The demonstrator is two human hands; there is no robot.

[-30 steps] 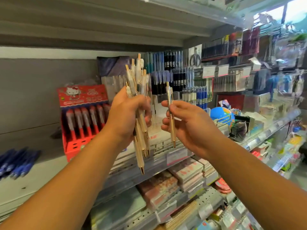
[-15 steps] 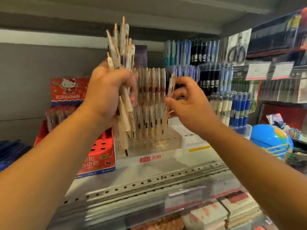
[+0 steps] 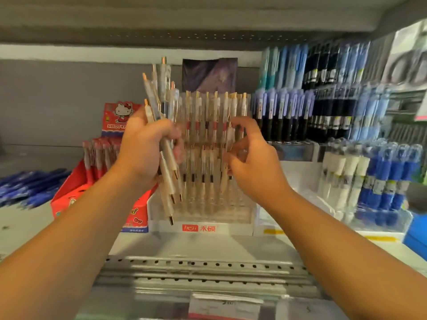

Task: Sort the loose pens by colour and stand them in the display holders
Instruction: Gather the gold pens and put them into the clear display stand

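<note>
Pens (image 3: 166, 179) of the cream-and-gold kind were bunched in our left hand (image 3: 143, 146), which gripped them round the middle, tips down and clickers fanned above the knuckles. Our right hand (image 3: 253, 167) was at the right end of the clear display holder (image 3: 242, 215), fingers curled among the standing pens (image 3: 205, 125). Through the blur we could not tell whether it pinched one or only touched them.

We judged the pens light, stiff and smooth, apt to slide against one another in a bunch. Each seemed best taken singly at mid-barrel, between thumb and forefinger, and fed in tip first. The holder looked like thin acrylic that a careless push might shift.

It stood between a red cartoon-cat box (image 3: 71, 192), just beside it on the left, and racks of blue pens (image 3: 284, 116) on the right. The upper shelf (image 3: 184, 26) hung not far above the clickers, so we reckoned headroom scant. The open room lay in front, over the perforated shelf edge (image 3: 201, 265). Loose blue pens (image 3: 30, 188) lay well apart, far left.
</note>
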